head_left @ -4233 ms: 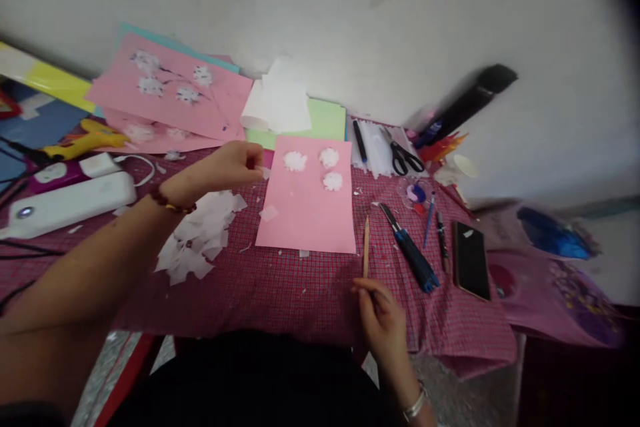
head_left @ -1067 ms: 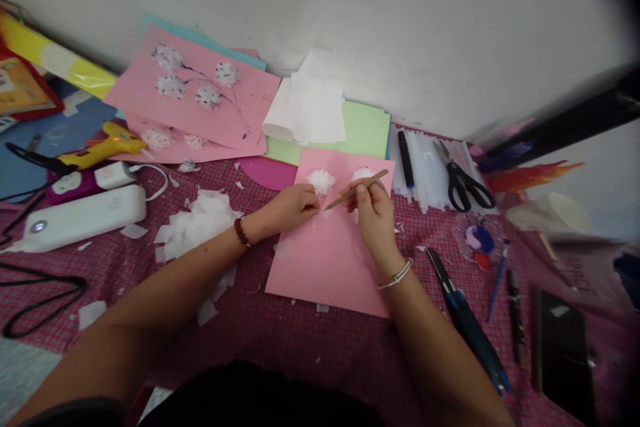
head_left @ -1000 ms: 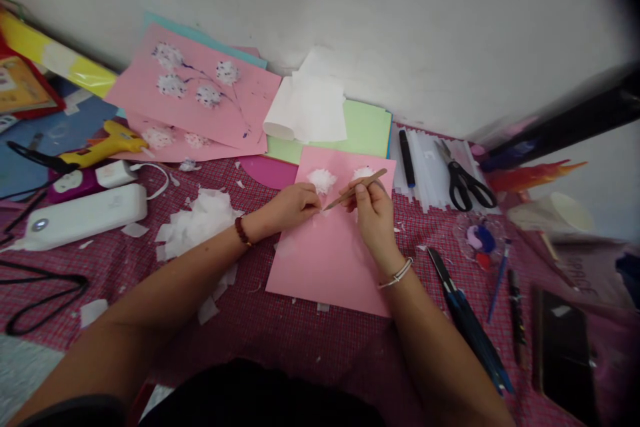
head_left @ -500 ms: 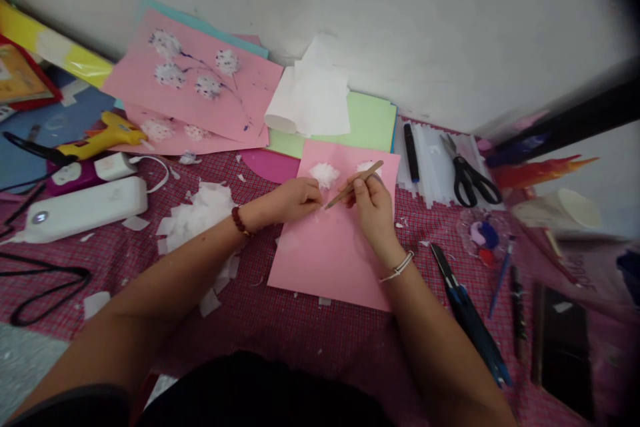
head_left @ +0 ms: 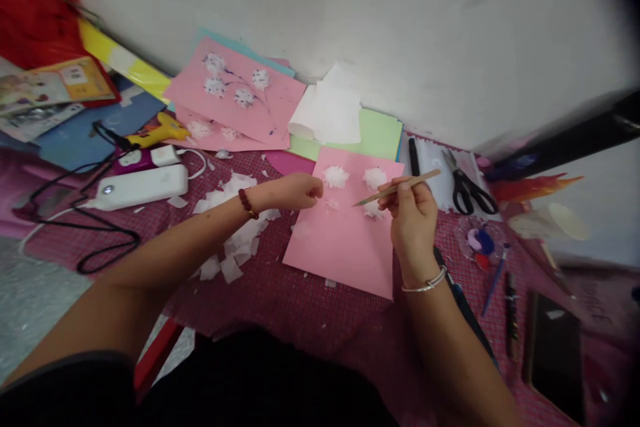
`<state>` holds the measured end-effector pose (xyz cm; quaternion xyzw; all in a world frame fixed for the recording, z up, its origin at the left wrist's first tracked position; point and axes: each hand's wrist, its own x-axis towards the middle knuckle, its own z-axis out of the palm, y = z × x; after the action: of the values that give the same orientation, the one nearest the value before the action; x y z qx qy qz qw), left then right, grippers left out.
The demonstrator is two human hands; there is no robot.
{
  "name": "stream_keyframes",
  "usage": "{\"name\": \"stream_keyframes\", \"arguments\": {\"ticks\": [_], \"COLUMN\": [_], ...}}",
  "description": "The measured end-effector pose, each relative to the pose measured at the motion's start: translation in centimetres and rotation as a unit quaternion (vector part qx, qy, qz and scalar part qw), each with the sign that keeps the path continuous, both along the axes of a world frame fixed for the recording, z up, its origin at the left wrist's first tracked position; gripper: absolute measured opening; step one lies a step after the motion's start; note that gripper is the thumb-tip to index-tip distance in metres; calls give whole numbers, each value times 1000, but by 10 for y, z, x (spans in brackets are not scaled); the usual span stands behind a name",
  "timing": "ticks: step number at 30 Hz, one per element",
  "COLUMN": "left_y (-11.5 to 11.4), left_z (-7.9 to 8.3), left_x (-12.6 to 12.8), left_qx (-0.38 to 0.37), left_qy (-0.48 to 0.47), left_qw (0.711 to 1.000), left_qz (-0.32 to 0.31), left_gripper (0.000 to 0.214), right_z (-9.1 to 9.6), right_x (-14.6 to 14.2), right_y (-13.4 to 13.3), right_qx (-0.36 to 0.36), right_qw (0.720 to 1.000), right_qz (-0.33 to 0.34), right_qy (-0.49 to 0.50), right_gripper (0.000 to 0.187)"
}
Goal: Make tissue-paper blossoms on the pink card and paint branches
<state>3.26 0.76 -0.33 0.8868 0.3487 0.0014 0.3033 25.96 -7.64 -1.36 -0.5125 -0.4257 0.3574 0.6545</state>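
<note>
A pink sheet lies on the red checked cloth with white tissue tufts stuck near its top. My right hand is closed round a wooden pencil, tip pointing left above the sheet. My left hand rests at the sheet's left edge, fingers curled together beside a small tissue bit; what it pinches, if anything, I cannot make out. A pile of cut white tissue squares lies under my left forearm.
Black scissors and a black marker lie at the back right. A white power strip and yellow glue gun sit left. Finished pink sheets, pens and a dark phone are around.
My right hand has drawn the pencil away to the right, off my left hand. The view has shifted, so everything sits further right. My left hand stays at the sheet's edge.
</note>
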Motion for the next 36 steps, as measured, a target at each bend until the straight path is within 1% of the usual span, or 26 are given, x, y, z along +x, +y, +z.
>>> {"name": "stream_keyframes", "arguments": {"ticks": [2,3,5,8,10,12,13,17,24,25,28,30,32,36], "left_y": [-17,-25,-39,-47,-47,-46,-45,-45,-36,-35,-29,-24,-19,-13], "left_z": [5,4,-1,-13,-17,-17,-16,-13,-13,-12,-13,-14,-14,-8], "left_x": [-7,-10,-16,-22,-23,-23,-23,-26,-30,-29,-26,-23,-19,-8], "left_qx": [9,19,53,79,63,39,30,11,-23,-25,-17,4,27,47], "left_qy": [33,39,34,19,21,25,25,23,5,1,-11,-22,-33,-46], "left_qw": [999,998,997,996,997,998,999,1000,999,999,998,996,993,988], "left_qz": [-22,-35,-54,-47,-38,-38,-38,-12,36,42,67,92,114,140], "left_gripper": [24,23,25,28,19,6,4,5,2,8,34,41,38,17], "right_z": [-7,-11,-18,-23,-22,-21,-20,-22,-33,-34,-34,-33,-32,-32], "right_x": [-7,-10,-17,-24,-26,-28,-29,-33,-36,-37,-37,-37,-37,-34], "right_y": [-9,-13,-19,-23,-24,-25,-26,-29,-27,-26,-23,-22,-22,-23], "right_qx": [-18,-24,-25,-11,-1,8,13,24,28,31,38,36,30,33], "right_qw": [1000,999,999,999,999,999,999,998,987,985,978,972,966,956], "right_qz": [22,32,41,43,39,34,30,26,67,71,79,82,85,83], "right_qy": [6,9,16,17,6,-10,-19,-60,-142,-152,-188,-215,-241,-280], "right_gripper": [14,14,13,12,13,15,15,16,13,13,13,14,14,14]}}
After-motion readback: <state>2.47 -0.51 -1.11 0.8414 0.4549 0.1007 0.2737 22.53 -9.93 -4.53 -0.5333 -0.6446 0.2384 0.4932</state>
